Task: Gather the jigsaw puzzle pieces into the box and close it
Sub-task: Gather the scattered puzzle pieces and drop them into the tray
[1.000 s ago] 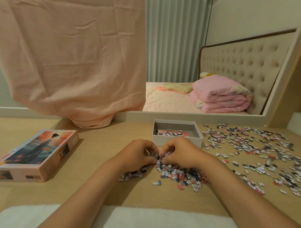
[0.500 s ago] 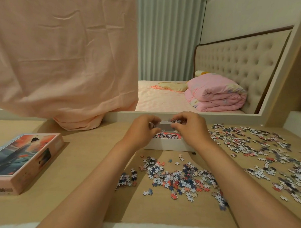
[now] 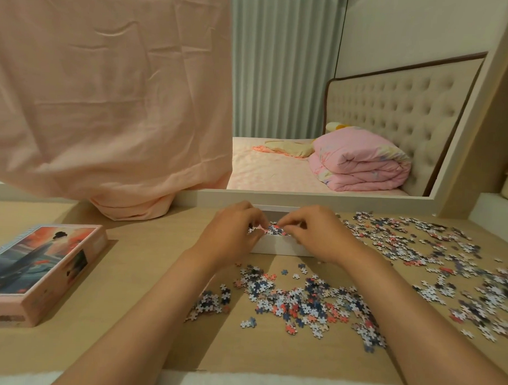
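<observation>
The white puzzle box (image 3: 277,246) stands open at the back middle of the wooden desk, mostly hidden by my hands. My left hand (image 3: 231,234) and my right hand (image 3: 317,237) hover side by side over it, fingers curled around a small bunch of puzzle pieces (image 3: 272,229) that shows between the fingertips. A loose pile of pieces (image 3: 300,303) lies on the desk between my forearms. A wider scatter of pieces (image 3: 432,256) covers the desk's right side. The picture-printed lid (image 3: 40,268) lies at the left.
A pink cloth (image 3: 106,100) hangs over the back left, touching the desk. Behind the box a framed mirror (image 3: 333,199) reflects a bed. A white towel (image 3: 269,384) runs along the near edge.
Both hands scooped pieces from the near pile, lifted them away from me to the box, and now sit lower over it.
</observation>
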Demonstrator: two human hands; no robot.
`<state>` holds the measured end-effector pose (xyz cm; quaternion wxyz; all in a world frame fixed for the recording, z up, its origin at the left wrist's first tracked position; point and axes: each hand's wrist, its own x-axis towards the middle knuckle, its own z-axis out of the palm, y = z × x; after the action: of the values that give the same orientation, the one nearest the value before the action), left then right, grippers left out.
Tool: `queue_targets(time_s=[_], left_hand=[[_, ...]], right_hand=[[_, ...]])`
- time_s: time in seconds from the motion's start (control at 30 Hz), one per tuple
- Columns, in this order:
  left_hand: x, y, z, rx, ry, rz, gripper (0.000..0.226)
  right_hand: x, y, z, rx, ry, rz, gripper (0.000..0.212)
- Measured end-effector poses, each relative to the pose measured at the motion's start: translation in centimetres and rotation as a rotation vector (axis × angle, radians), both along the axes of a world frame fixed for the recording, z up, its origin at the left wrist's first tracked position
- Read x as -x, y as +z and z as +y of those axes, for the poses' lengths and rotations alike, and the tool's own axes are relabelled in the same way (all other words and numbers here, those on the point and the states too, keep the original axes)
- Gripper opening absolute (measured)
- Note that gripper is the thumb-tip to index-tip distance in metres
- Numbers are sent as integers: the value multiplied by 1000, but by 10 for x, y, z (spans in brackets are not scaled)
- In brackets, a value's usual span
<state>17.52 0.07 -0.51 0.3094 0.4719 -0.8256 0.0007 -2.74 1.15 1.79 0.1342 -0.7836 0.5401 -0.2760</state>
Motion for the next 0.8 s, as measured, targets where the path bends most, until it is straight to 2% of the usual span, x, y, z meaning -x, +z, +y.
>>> queue_targets(time_s=[0.1,0.2,0.23,0.27,0.37,0.53,0.63,0.67,0.7,0.8], left_hand=[[-8,1,15,-181,26,-129,19],[-13,-10,27,-383,73,-246,53],[-13,-15,31,-426,75,-277,61],[-12,-20,34,-438,72,-314,63],[-7,-27,40,-384,39,-312,54],[1,-31,45,-342,-80,-198,33],[-3,-28,46,-347,-73,-168,40],[-6,-27,46,-353,-58,-180,46],[-8,-27,46,-364,-42,-202,52],[-11,-29,49,-391,-33,-259,56]], right_hand=[[-1,-4,14,-172,42,94,21],[-4,-10,25,-249,61,303,22],[-5,-13,29,-253,76,350,14],[-7,-16,32,-250,82,390,15],[-8,-23,36,-226,69,434,22],[7,-21,45,-235,45,265,22],[25,-24,39,-129,-115,291,21],[30,-27,38,-123,-154,330,26],[33,-29,37,-135,-173,364,35],[32,-32,36,-213,-179,448,37]])
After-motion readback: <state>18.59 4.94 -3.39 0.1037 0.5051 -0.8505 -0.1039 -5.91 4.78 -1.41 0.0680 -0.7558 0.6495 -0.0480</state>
